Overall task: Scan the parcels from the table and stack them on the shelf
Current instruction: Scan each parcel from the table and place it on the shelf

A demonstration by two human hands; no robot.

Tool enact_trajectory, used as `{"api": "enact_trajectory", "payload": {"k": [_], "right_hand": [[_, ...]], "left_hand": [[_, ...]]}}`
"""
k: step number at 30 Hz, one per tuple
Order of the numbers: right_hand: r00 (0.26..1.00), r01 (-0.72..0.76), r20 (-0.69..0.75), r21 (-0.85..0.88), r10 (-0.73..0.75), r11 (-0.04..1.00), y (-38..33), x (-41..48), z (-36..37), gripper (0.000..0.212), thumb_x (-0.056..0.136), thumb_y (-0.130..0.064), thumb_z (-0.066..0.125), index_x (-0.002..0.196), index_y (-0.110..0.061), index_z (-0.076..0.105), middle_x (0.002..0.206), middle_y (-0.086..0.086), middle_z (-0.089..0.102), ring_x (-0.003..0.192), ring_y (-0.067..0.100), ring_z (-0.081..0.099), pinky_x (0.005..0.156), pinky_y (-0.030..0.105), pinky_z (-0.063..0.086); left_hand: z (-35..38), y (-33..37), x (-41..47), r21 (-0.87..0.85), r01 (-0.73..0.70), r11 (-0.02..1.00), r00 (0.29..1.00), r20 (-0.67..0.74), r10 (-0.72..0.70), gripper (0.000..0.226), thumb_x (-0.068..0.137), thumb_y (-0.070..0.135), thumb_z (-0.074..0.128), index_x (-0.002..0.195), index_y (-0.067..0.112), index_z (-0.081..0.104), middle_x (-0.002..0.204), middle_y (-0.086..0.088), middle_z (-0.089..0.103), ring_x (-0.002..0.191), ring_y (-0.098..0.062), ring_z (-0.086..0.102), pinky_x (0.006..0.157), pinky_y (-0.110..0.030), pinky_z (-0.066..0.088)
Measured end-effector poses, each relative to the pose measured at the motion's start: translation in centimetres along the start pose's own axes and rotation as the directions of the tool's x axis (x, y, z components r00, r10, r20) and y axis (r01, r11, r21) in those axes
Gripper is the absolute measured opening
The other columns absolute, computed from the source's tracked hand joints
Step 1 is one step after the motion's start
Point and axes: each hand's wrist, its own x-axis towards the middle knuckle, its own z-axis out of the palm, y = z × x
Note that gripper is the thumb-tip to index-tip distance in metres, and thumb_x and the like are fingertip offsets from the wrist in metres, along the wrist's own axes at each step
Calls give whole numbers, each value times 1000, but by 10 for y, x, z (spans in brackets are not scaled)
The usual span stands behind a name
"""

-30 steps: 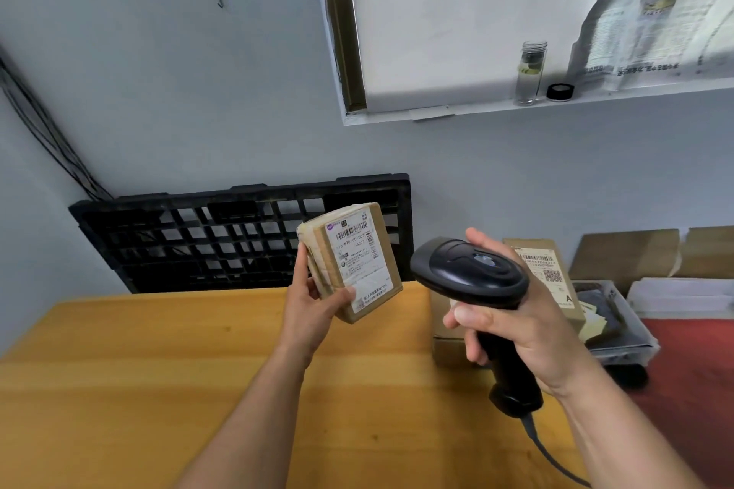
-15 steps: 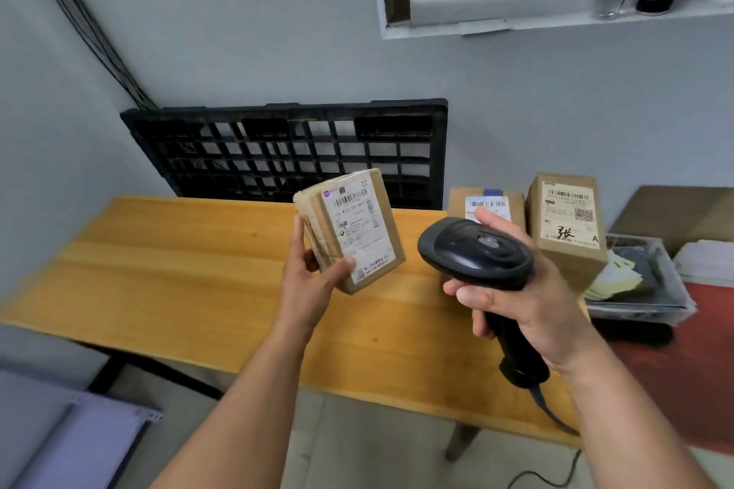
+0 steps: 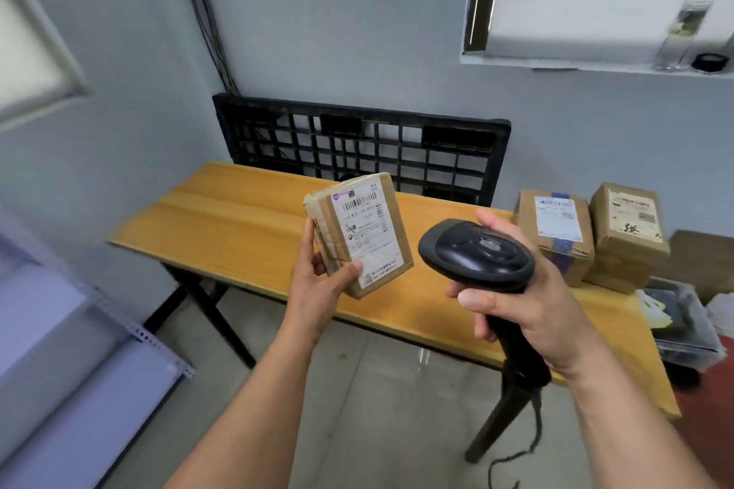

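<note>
My left hand (image 3: 317, 286) grips a small brown parcel (image 3: 359, 234) by its lower left corner, with its white barcode label facing me, above the wooden table's front edge. To its right, my right hand (image 3: 524, 302) grips a black barcode scanner (image 3: 474, 256) by the handle, its head beside the parcel. Two more brown parcels stand on the right end of the table (image 3: 238, 218): one with blue tape (image 3: 556, 234) and one with a handwritten mark (image 3: 629, 234). A metal shelf (image 3: 119, 333) with perforated grey uprights shows at the lower left.
A black plastic pallet (image 3: 361, 147) leans against the wall behind the table. A clear bin (image 3: 683, 326) of papers sits at the far right. The scanner's cable (image 3: 532, 437) hangs to the tiled floor. A window ledge holds a jar (image 3: 681, 36).
The view has swung left and pulled back, bringing the shelf and floor into sight. Both hands keep their hold, with the parcel and scanner still side by side.
</note>
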Motion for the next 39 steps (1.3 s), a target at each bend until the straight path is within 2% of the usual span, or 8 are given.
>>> {"api": "enact_trajectory", "payload": {"k": [6, 10, 14, 17, 22, 27, 32, 39], "right_hand": [[988, 67, 138, 1, -67, 998, -12, -9, 95, 101, 57, -30, 92, 144, -37, 39, 91, 23, 72, 49, 30, 59, 49, 38, 52], [962, 111, 249, 9, -109, 994, -19, -5, 159, 100, 58, -26, 91, 143, -40, 39, 90, 23, 72, 51, 32, 58, 54, 45, 49], [916, 137, 379, 15, -132, 991, -26, 4, 219, 99, 59, -11, 91, 138, -44, 41, 89, 22, 71, 51, 31, 57, 51, 43, 48], [870, 129, 474, 56, -140, 990, -29, 11, 260, 93, 59, -11, 84, 135, -47, 42, 88, 25, 70, 49, 30, 56, 44, 36, 47], [765, 130, 619, 122, -178, 984, -36, 29, 332, 92, 60, -7, 86, 132, -46, 43, 87, 20, 71, 47, 28, 56, 41, 33, 46], [661, 113, 723, 172, -203, 979, -43, 55, 401, 95, 61, -2, 88, 135, -41, 43, 84, 19, 70, 45, 27, 54, 41, 32, 44], [582, 124, 783, 181, -220, 976, -57, 88, 462, 96, 61, -6, 89, 138, -41, 43, 88, 20, 71, 47, 26, 56, 44, 34, 47], [502, 153, 824, 215, -263, 965, -74, 130, 530, 93, 62, -8, 87, 137, -45, 46, 104, 10, 71, 54, 30, 61, 49, 37, 52]], "left_hand": [[-108, 7, -54, 0, 0, 1000, 984, -176, 0, 95, 82, 7, 74, 153, 37, 19, 125, 0, 63, 112, -6, 59, 96, -28, 50], [-176, 12, -87, 8, 7, 1000, 955, -295, -4, 92, 80, 11, 76, 150, 41, 25, 122, 3, 64, 110, -6, 61, 88, -22, 50], [-236, 18, -116, -20, 15, 1000, 901, -434, -23, 93, 68, 28, 83, 142, 50, 32, 118, 3, 68, 111, -13, 64, 100, -44, 50], [-271, 20, -134, -2, -4, 1000, 857, -516, 2, 83, 80, 14, 78, 144, 41, 33, 118, -1, 68, 109, -14, 65, 94, -38, 54], [-329, 25, -162, 19, -19, 1000, 751, -660, 27, 74, 86, 12, 71, 145, 36, 34, 115, 0, 67, 101, -9, 67, 65, -15, 54], [-386, 34, -173, 58, -11, 998, 637, -769, 52, 72, 87, 17, 70, 147, 36, 33, 116, 1, 68, 95, -2, 67, 62, -10, 51], [-438, 46, -170, 125, 35, 992, 544, -834, 86, 71, 89, 22, 68, 148, 37, 31, 120, 4, 67, 104, -9, 65, 70, -14, 53], [-497, 66, -160, 181, 40, 983, 446, -883, 145, 72, 87, 24, 70, 146, 40, 33, 121, 3, 66, 110, -15, 64, 92, -40, 55]]}}
